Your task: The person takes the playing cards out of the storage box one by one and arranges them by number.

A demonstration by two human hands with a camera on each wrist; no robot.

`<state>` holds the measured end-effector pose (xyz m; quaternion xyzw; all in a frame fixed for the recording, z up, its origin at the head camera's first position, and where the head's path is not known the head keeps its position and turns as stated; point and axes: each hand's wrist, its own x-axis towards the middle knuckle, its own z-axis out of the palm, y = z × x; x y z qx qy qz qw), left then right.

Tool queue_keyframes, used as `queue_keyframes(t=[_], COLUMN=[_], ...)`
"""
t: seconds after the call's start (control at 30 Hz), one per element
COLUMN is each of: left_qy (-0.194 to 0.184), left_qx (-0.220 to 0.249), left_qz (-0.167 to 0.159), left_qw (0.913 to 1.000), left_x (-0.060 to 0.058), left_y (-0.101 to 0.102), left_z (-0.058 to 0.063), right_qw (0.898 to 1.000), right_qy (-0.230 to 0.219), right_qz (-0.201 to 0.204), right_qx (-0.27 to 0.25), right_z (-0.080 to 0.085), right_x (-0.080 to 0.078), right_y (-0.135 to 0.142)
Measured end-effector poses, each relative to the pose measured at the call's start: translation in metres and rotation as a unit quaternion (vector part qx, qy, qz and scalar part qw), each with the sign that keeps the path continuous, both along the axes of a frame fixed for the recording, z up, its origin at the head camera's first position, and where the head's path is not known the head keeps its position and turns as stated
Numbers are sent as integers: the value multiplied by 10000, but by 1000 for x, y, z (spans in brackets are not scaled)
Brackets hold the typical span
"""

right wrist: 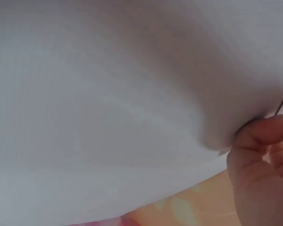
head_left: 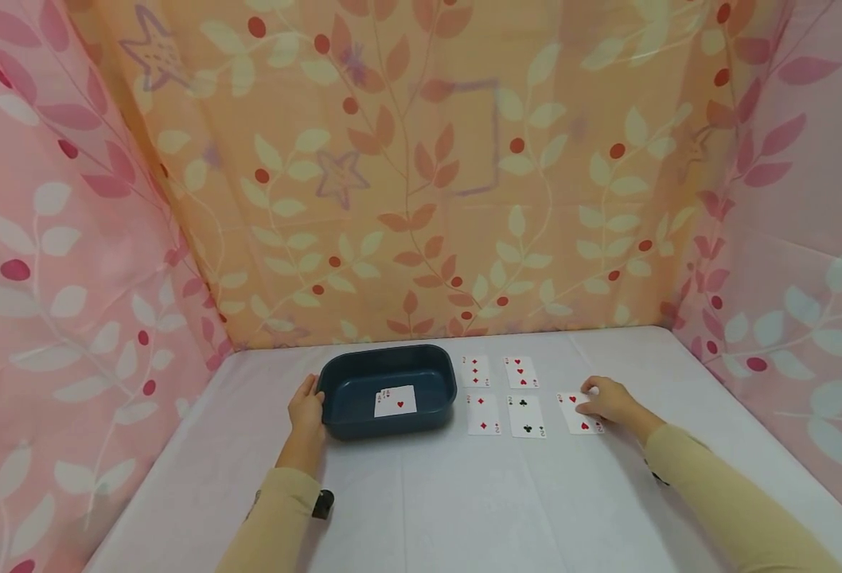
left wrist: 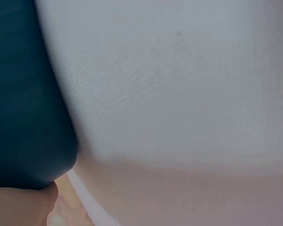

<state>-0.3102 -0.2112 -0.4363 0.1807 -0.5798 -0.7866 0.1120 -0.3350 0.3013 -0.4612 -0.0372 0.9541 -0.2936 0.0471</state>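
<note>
My left hand (head_left: 308,404) grips the left end of a dark blue plastic basin (head_left: 431,380). In the left wrist view, a finger (left wrist: 21,207) lies along the edge of that basin (left wrist: 28,103). Inside it, a few overlapping playing cards (head_left: 399,395) lie face up, an ace of hearts on top. Over to the right, my right hand (head_left: 607,400) pinches the two of hearts card (head_left: 568,404) by its right side, covering part of its face. The right wrist view has the thumb and curled fingers of this hand (right wrist: 259,174) low over the cloth, with the card mostly out of frame.
Between basin and right hand lie the three of diamonds (head_left: 475,372) and three of hearts (head_left: 521,372) behind, the two of diamonds (head_left: 483,415) and two of clubs (head_left: 527,415) in front. White cloth (head_left: 450,501) covers the table. Patterned curtains (head_left: 421,175) surround its back and sides.
</note>
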Motion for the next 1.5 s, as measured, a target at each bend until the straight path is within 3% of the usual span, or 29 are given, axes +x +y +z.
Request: queue_keyframes(t=[0.17,0.2,0.37,0.57,0.8,1.0,1.5], left_qy=[-2,-10,3,-4,11,49,104], left_qx=[-52,-49,14,-35,-56,-13,23], left_qz=[23,12,-15,27,75,80,43], left_qw=[10000,10000,10000,10000,10000,10000,9999], left_x=[0,-4,-4,0,0,-3,-2], left_y=[-1,-4,-3,-1,-1,0,-1], left_z=[-1,-5,-5,-1,-2,-3,-3], right_qw=[9997,9994,9918,9800,9516,9288,8901], right_qy=[-65,-92,-125,41,-366,-551,-813], right_qz=[-165,-237,-680,-699,-323,269,928], right_qx=[-149,-254,-1075,-1864,-3033,-3654,-4388], right_z=[2,2,-1,17,36,46,49], right_x=[2,2,2,6,0,0,-3], right_y=[-1,-1,0,-34,-79,-115,-177])
